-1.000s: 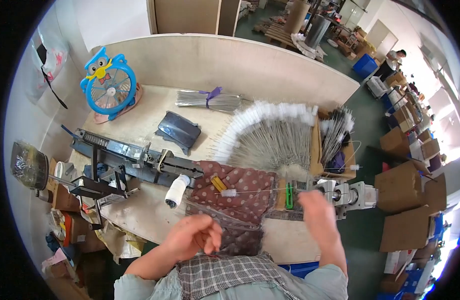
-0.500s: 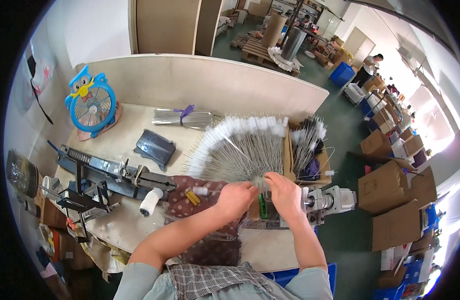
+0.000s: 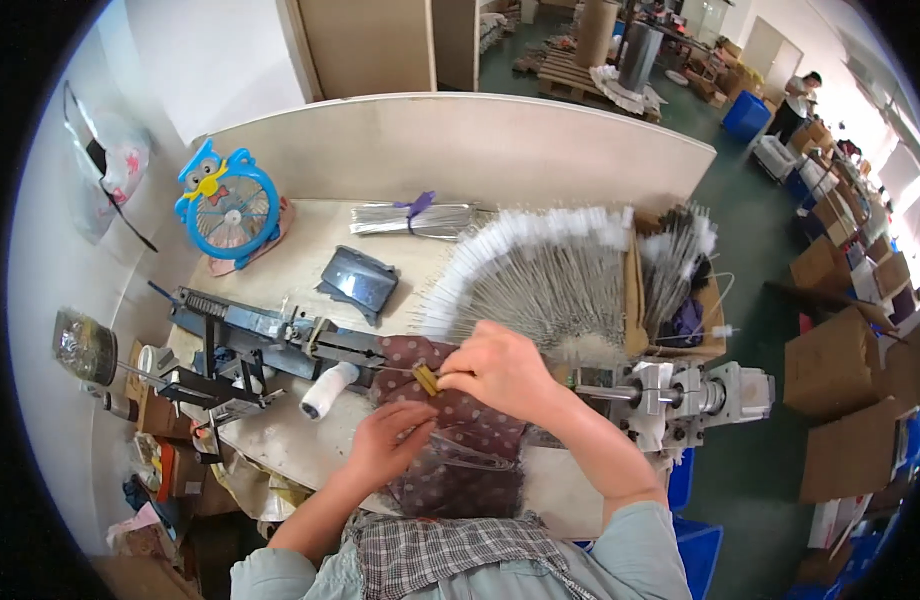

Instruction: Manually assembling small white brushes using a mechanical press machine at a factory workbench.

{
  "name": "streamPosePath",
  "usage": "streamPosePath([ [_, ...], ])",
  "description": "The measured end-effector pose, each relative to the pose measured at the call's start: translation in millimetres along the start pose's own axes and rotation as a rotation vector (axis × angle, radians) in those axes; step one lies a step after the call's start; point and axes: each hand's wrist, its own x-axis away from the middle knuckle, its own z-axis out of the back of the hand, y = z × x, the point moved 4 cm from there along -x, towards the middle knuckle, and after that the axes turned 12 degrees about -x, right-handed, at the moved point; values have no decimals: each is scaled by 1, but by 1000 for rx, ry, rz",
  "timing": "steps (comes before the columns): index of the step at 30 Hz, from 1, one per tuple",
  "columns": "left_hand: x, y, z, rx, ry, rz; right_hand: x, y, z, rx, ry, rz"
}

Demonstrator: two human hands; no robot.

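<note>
Both hands have dropped back from the fan of wires onto the cloth since half a second ago. Right hand [image 3: 505, 370] is now pinching a small yellow-handled tool [image 3: 426, 379] over the dotted brown cloth [image 3: 460, 440], right by the metal machine [image 3: 280, 340]. Left hand [image 3: 392, 440] sits lower on the same cloth, fingers curled around a thin wire [image 3: 460, 450]. Just past them the fan of white-tipped wires [image 3: 540, 280] spreads over the desk [image 3: 300, 260], with a blue owl fan [image 3: 225, 205] off to the left.
</note>
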Motion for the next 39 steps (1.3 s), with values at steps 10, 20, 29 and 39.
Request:
streamPosePath([
  [10,36,-78,29,1063,116,901,-42,-17,-68,187,69,-48],
  [20,3,-73,4,2,-345,708,-46,-16,-67,223,-30,-141],
  [29,6,-54,-30,1042,110,822,11,-26,-31,127,213,147],
  [39,8,-75,-27,170,-205,586,18,40,-93,49,56,-116],
])
